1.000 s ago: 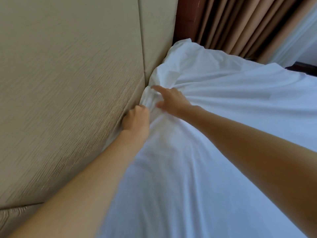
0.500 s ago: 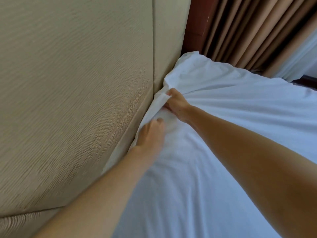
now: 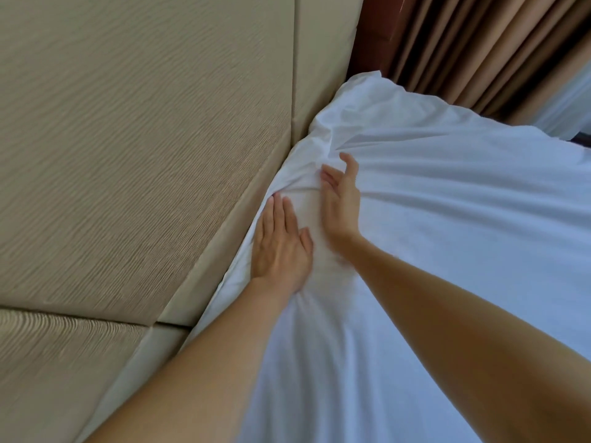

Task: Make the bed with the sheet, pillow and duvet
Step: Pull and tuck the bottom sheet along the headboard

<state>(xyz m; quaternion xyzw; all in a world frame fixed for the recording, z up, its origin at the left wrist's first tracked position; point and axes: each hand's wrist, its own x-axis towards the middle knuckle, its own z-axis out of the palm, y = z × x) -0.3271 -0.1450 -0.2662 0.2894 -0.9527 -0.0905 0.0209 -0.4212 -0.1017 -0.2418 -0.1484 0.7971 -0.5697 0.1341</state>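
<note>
A white sheet [image 3: 447,219] covers the mattress and bunches in wrinkles where it meets the padded beige headboard [image 3: 144,139]. My left hand [image 3: 281,247] lies flat on the sheet at the headboard edge, fingers together and pointing along the gap. Just to its right, my right hand [image 3: 340,199] is lifted slightly with fingers spread and curled, its fingertips touching the wrinkled fold. Neither hand grips the cloth. No pillow or duvet is in view.
The headboard rises on the left, split into panels by seams. Behind the far corner of the bed stand a dark red wooden post [image 3: 380,30] and tan pleated curtains [image 3: 479,52]. A pale sheer curtain [image 3: 572,100] hangs at the far right.
My right hand has released the sheet fold it pinched and opened its fingers. My left hand has flattened onto the sheet beside the headboard. The view has shifted a little.
</note>
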